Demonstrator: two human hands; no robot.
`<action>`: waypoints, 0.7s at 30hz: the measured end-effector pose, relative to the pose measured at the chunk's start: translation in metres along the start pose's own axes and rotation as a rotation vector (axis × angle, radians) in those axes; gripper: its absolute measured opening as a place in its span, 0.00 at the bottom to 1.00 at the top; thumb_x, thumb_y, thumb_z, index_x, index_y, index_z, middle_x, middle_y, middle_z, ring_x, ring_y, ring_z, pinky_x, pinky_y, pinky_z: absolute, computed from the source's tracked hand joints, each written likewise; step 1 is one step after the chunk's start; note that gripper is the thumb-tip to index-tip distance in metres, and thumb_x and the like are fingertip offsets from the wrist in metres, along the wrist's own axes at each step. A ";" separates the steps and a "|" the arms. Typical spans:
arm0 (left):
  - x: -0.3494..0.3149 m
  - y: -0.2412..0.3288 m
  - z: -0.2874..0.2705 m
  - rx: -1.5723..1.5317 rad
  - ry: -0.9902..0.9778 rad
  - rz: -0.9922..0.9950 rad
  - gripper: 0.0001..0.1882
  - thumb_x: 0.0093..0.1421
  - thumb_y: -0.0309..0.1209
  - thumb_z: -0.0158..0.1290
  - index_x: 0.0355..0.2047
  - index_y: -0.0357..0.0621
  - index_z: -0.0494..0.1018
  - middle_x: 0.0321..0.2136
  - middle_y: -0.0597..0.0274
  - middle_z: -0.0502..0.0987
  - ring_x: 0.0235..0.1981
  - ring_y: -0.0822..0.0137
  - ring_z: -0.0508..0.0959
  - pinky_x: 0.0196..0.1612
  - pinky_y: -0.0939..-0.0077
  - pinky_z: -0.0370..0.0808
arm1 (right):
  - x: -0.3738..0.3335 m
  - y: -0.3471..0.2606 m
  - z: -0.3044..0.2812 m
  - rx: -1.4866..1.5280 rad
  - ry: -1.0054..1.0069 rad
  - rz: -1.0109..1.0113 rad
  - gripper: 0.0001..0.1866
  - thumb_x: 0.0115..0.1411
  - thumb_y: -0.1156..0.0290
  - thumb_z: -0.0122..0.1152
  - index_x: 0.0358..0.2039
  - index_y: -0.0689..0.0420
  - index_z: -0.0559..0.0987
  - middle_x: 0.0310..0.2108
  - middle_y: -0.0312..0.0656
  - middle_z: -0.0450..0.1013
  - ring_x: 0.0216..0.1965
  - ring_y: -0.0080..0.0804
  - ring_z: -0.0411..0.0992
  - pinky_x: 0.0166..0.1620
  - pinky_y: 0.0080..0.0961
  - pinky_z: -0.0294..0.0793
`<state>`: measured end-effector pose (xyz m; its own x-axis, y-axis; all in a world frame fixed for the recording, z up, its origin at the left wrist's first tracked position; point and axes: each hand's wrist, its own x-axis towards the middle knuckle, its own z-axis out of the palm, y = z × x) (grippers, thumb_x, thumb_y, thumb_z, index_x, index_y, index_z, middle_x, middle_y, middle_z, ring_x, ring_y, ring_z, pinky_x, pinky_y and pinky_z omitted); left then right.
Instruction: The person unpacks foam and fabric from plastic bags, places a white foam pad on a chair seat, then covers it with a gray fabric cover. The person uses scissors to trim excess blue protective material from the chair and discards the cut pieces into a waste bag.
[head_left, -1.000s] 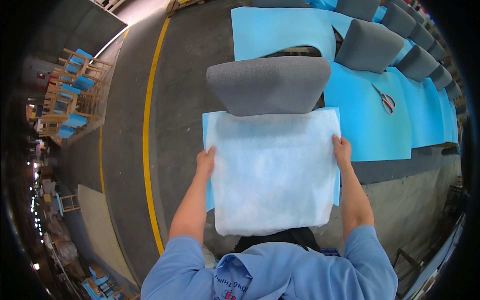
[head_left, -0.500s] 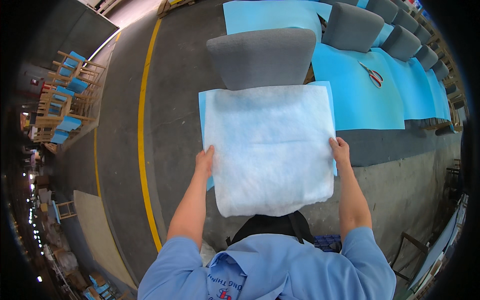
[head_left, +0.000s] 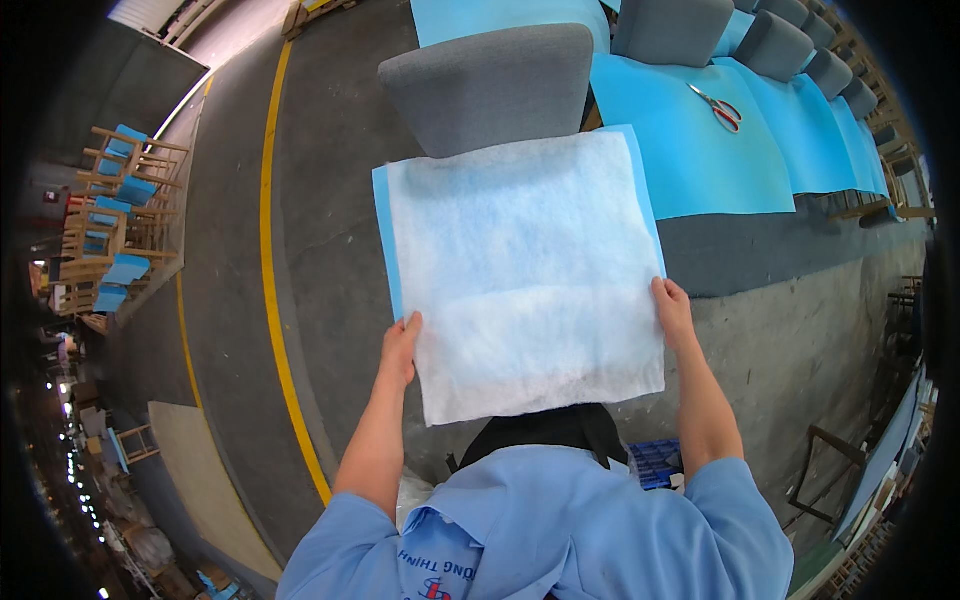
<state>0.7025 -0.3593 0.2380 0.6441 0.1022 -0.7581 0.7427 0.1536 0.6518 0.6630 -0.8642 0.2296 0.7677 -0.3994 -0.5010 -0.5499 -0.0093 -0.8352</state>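
Observation:
A white sheet of soft padding [head_left: 520, 290] lies spread over a chair seat, in front of a grey upholstered backrest [head_left: 490, 85]. Beneath it a light blue sheet [head_left: 386, 240] shows along the left and right edges. My left hand [head_left: 402, 345] pinches the padding's left edge between thumb and fingers. On the opposite side my right hand [head_left: 672, 308] grips the right edge at about the same height. The near edge of the padding hangs toward my body. What lies under the sheets is hidden.
Scissors with red handles [head_left: 722, 112] rest on a blue sheet [head_left: 690, 150] to the right, among several grey-backed chairs. Stacked wooden chairs [head_left: 120, 210] stand at the far left, past a yellow floor line [head_left: 268, 250]. A blue plastic crate [head_left: 657, 463] is beside my body.
The padding now looks flatter, its near edge straighter. Both hands keep their grip on its side edges. The chairs and scissors have shifted up and left in the view.

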 end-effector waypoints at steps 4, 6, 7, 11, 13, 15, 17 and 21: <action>-0.044 -0.041 -0.009 0.164 -0.175 -0.103 0.30 0.65 0.40 0.63 0.61 0.37 0.70 0.54 0.56 0.79 0.55 0.60 0.78 0.56 0.61 0.76 | -0.049 0.020 0.003 0.021 -0.133 0.092 0.20 0.68 0.63 0.63 0.53 0.65 0.79 0.45 0.40 0.80 0.42 0.23 0.75 0.46 0.27 0.75; -0.053 -0.056 -0.005 0.291 -0.192 -0.122 0.31 0.64 0.40 0.64 0.62 0.36 0.70 0.55 0.56 0.79 0.57 0.61 0.77 0.58 0.62 0.75 | -0.058 0.025 0.002 -0.043 -0.133 0.076 0.19 0.67 0.65 0.64 0.52 0.66 0.79 0.44 0.40 0.80 0.41 0.24 0.76 0.46 0.27 0.75; -0.055 -0.062 -0.003 0.354 -0.202 -0.131 0.31 0.64 0.39 0.64 0.62 0.36 0.70 0.55 0.55 0.78 0.58 0.61 0.76 0.59 0.62 0.74 | -0.059 0.029 0.000 -0.076 -0.132 0.068 0.18 0.67 0.66 0.64 0.51 0.66 0.80 0.43 0.40 0.81 0.41 0.24 0.76 0.46 0.27 0.76; -0.046 -0.052 -0.007 0.208 -0.034 -0.108 0.26 0.67 0.35 0.59 0.61 0.32 0.70 0.54 0.51 0.79 0.53 0.58 0.80 0.55 0.62 0.78 | -0.048 0.029 -0.024 -0.056 -0.024 0.022 0.15 0.67 0.68 0.63 0.48 0.67 0.81 0.39 0.40 0.81 0.38 0.26 0.77 0.45 0.26 0.76; -0.046 -0.040 -0.018 0.128 -0.090 -0.139 0.26 0.69 0.35 0.57 0.61 0.32 0.69 0.53 0.48 0.79 0.51 0.57 0.81 0.53 0.62 0.81 | -0.045 0.018 -0.030 -0.078 -0.033 0.077 0.14 0.67 0.68 0.62 0.46 0.67 0.82 0.38 0.40 0.81 0.37 0.26 0.77 0.44 0.26 0.76; -0.055 -0.036 -0.023 0.076 -0.146 -0.160 0.26 0.69 0.35 0.57 0.62 0.32 0.68 0.53 0.47 0.79 0.52 0.57 0.81 0.53 0.61 0.81 | -0.059 0.019 -0.018 0.063 -0.095 0.163 0.16 0.68 0.66 0.62 0.48 0.66 0.81 0.40 0.41 0.81 0.39 0.29 0.78 0.45 0.28 0.77; -0.065 -0.045 -0.029 0.042 -0.206 -0.183 0.27 0.68 0.35 0.58 0.62 0.33 0.68 0.55 0.49 0.78 0.52 0.56 0.81 0.55 0.60 0.80 | -0.075 0.022 -0.003 0.225 -0.175 0.231 0.18 0.68 0.65 0.63 0.50 0.66 0.80 0.41 0.42 0.81 0.40 0.31 0.78 0.46 0.30 0.77; -0.070 -0.047 -0.021 0.092 -0.279 -0.241 0.27 0.67 0.33 0.60 0.62 0.34 0.68 0.56 0.50 0.77 0.53 0.56 0.80 0.57 0.58 0.78 | -0.082 0.047 -0.019 0.008 -0.141 0.242 0.20 0.68 0.65 0.62 0.52 0.68 0.79 0.42 0.43 0.81 0.41 0.32 0.78 0.47 0.32 0.77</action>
<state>0.6186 -0.3531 0.2603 0.4647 -0.1998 -0.8626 0.8841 0.0508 0.4646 0.5682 -0.8490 0.2360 0.6527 -0.2581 -0.7123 -0.7208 0.0779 -0.6887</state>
